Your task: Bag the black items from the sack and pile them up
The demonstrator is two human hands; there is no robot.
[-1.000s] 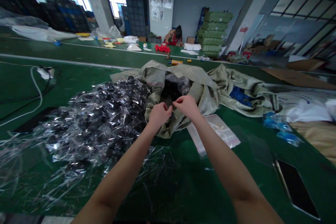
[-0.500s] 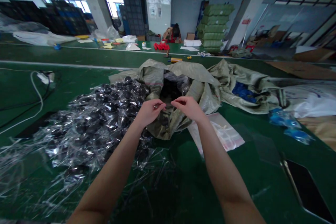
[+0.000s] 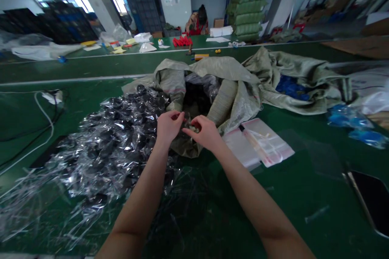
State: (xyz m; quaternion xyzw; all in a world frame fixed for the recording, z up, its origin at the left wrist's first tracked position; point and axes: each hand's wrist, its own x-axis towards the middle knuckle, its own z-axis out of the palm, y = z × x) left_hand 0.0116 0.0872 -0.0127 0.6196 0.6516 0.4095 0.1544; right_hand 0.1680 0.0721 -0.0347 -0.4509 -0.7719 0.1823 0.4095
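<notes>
My left hand (image 3: 169, 128) and my right hand (image 3: 206, 132) face each other, fingers pinched, in front of a woven sack's dark mouth. Between the fingertips shows a small bit of see-through film with something pale by the right fingers; it is too small and blurred to name. The greenish-grey woven sack (image 3: 226, 103) lies with its edge rolled back and dark contents inside. Left of my hands is a heap of black round pieces (image 3: 121, 133), wrapped in shiny see-through plastic. Flat see-through plastic bags (image 3: 267, 139) lie to the right of my right wrist.
Another woven sack (image 3: 322, 77) holds blue wrapped pieces (image 3: 293, 88). A phone (image 3: 372, 198) lies at the right edge, and cables (image 3: 50, 119) run at the left. Thin plastic strips (image 3: 33, 210) litter the near left. Beyond the table, a person (image 3: 197, 22) bends over.
My hands have come closer together, and the right one has moved left. A bit of see-through film now shows between them. The view has shifted slightly, with the phone farther right.
</notes>
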